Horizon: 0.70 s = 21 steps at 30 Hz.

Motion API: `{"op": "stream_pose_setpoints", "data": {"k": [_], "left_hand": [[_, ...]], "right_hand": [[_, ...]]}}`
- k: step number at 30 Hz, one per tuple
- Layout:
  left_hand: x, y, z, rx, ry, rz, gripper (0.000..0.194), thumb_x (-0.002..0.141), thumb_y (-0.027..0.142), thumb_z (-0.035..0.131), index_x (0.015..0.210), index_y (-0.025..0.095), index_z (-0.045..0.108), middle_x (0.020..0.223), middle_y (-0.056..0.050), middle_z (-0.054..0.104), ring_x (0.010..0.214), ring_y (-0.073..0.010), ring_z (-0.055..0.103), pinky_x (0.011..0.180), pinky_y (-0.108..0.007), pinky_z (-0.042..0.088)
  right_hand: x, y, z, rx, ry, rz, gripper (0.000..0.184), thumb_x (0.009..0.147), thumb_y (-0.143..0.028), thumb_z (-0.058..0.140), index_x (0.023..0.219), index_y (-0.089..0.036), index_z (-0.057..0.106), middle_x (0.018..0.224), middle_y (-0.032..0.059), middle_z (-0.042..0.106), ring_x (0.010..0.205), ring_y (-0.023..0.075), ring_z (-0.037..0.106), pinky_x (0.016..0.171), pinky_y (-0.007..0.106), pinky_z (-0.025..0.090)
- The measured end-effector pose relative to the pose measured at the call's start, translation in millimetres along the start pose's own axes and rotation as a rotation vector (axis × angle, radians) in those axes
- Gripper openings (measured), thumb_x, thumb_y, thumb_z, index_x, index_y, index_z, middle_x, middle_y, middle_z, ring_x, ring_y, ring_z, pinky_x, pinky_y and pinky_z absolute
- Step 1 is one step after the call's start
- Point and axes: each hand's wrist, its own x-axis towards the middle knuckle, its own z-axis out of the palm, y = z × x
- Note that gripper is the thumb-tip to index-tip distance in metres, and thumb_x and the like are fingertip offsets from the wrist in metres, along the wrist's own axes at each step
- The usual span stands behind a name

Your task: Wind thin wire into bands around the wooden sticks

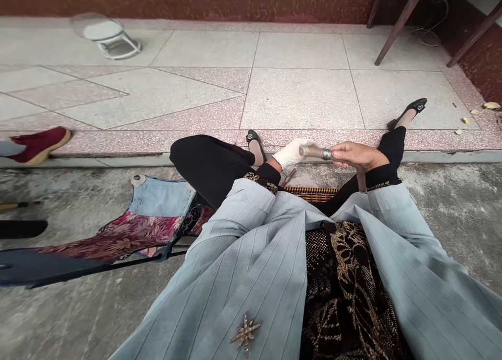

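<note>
My left hand wears a white knit glove and is closed round one end of a short brownish stick-like tool with a metal band. My bare right hand grips the other end, fingers curled over it. Both hands meet above my lap, between my black-trousered knees. Below them lies a woven brown basket edge and a thin reddish stick. My grey striped jacket sleeves fill the foreground.
A low chair with denim and floral cloth stands to my left. Another person's red shoe rests on the tiled step. A white round stool lies far left; wooden table legs stand far right.
</note>
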Motion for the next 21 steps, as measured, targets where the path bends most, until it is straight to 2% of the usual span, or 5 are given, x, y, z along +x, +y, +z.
{"op": "stream_pose_setpoints", "data": {"k": [5,11,16,18,21], "left_hand": [[-1.7,14.2,-5.8,0.241,0.001,-0.009,0.031,0.085,0.028,0.047,0.094,0.014,0.073,0.084,-0.002,0.069,0.079,-0.0162,0.06,0.076,-0.027,0.041],[-4.2,18.7,4.9,0.253,-0.039,0.005,0.033,0.085,0.032,0.047,0.094,0.015,0.074,0.087,-0.003,0.069,0.081,-0.0159,0.06,0.076,-0.027,0.041],[-4.6,12.9,10.1,-0.089,-0.04,-0.088,0.033,0.085,0.039,0.051,0.094,0.014,0.07,0.082,-0.002,0.063,0.063,-0.0098,0.051,0.062,-0.024,0.042],[-4.9,10.3,12.1,-0.228,-0.05,-0.114,0.03,0.086,0.038,0.052,0.094,0.014,0.068,0.079,-0.001,0.06,0.057,-0.0075,0.046,0.055,-0.022,0.04],[-4.5,4.8,14.3,-0.252,-0.048,-0.105,0.028,0.086,0.035,0.055,0.094,0.013,0.068,0.075,-0.002,0.061,0.057,-0.0078,0.046,0.057,-0.023,0.043]], "right_hand": [[6.8,7.9,-7.5,-0.256,-0.177,0.172,0.049,0.089,-0.063,0.056,0.069,-0.019,0.053,0.059,-0.0034,0.049,0.05,0.0089,0.041,0.053,0.025,0.034],[19.6,21.7,-14.4,-0.668,0.071,0.532,0.036,0.093,-0.045,0.057,0.069,-0.019,0.055,0.054,-0.0004,0.052,0.048,0.0117,0.045,0.053,0.028,0.033],[17.6,27.3,-11.2,-0.285,0.46,0.259,0.041,0.093,-0.055,0.054,0.073,-0.02,0.049,0.061,-0.0009,0.05,0.05,0.0101,0.042,0.051,0.026,0.032],[13.9,24.3,-6.3,-0.025,0.437,0.098,0.045,0.088,-0.063,0.057,0.078,-0.02,0.048,0.063,-0.0022,0.047,0.05,0.009,0.04,0.049,0.025,0.03],[6.7,16.9,0.1,0.116,0.226,-0.008,0.049,0.083,-0.066,0.063,0.078,-0.019,0.05,0.065,-0.002,0.049,0.051,0.0077,0.04,0.048,0.023,0.029]]}}
